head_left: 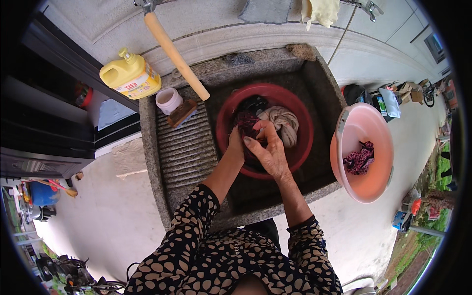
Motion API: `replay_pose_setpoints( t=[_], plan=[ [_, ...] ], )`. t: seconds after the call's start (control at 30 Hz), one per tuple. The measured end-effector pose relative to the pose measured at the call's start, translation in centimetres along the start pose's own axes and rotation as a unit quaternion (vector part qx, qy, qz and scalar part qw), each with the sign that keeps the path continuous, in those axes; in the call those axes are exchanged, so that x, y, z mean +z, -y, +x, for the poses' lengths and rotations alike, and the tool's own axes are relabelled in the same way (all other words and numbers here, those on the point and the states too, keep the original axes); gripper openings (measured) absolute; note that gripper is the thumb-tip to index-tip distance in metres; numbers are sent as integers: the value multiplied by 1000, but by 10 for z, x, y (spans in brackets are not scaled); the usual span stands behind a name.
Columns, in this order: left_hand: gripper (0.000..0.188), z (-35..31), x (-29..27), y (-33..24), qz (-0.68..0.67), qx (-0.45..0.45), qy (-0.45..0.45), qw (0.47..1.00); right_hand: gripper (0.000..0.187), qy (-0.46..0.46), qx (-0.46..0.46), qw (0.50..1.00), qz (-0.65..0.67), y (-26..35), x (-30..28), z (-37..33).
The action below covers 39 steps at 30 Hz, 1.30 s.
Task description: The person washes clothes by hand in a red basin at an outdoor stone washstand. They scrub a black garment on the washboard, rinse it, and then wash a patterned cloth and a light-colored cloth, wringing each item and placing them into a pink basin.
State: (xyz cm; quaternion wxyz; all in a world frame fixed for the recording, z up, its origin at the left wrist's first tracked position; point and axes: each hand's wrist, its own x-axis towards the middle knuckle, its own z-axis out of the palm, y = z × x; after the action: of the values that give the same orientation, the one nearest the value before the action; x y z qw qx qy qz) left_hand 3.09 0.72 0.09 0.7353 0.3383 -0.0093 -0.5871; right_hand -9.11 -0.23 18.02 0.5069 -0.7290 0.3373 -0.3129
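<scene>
The work is apparently being carried on partway: a dark red cloth (246, 120) is being handled inside the red basin (306, 132), where a pale cloth (282, 123) and a black cloth (253, 104) are also being contained. The left hand (237, 143) and the right hand (269, 151) are being held close together at the dark red cloth; whether it is being gripped firmly cannot be told, as fingers are being partly hidden. A patterned cloth (360, 158) is being held separately in the pink basin (366, 115), perhaps as a finished piece, while the red basin's contents are seemingly being left for further handling.

The red basin is being supported by a stone sink (151, 167). Beside it, a ribbed surface (184, 157) is being overlooked by a yellow bottle (130, 76), and a cup (168, 101) and a brush (182, 115) are being carried at its far end. The pale floor (123, 211) is being bordered by a dark doorway (44, 93) on the left and greenery on the right
</scene>
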Motion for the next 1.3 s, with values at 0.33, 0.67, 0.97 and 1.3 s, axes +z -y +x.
replay_pose_setpoints(
  t=[0.33, 0.67, 0.97, 1.3],
  plan=[
    [33, -35, 56, -6, 174, -69, -75, 979, 15, -139, 156, 907, -367, -179, -12, 8],
    [82, 8, -4, 23, 768, 119, -136, 614, 65, -1, 256, 851, -459, -215, -19, 50],
    [76, 14, -21, 43, 791, -197, -88, 572, 66, 96, 106, 834, -532, -264, 2, 27],
    [62, -47, -4, 24, 947, -128, 164, 244, 45, 110, 179, 865, -455, -241, 4, 18]
  ],
)
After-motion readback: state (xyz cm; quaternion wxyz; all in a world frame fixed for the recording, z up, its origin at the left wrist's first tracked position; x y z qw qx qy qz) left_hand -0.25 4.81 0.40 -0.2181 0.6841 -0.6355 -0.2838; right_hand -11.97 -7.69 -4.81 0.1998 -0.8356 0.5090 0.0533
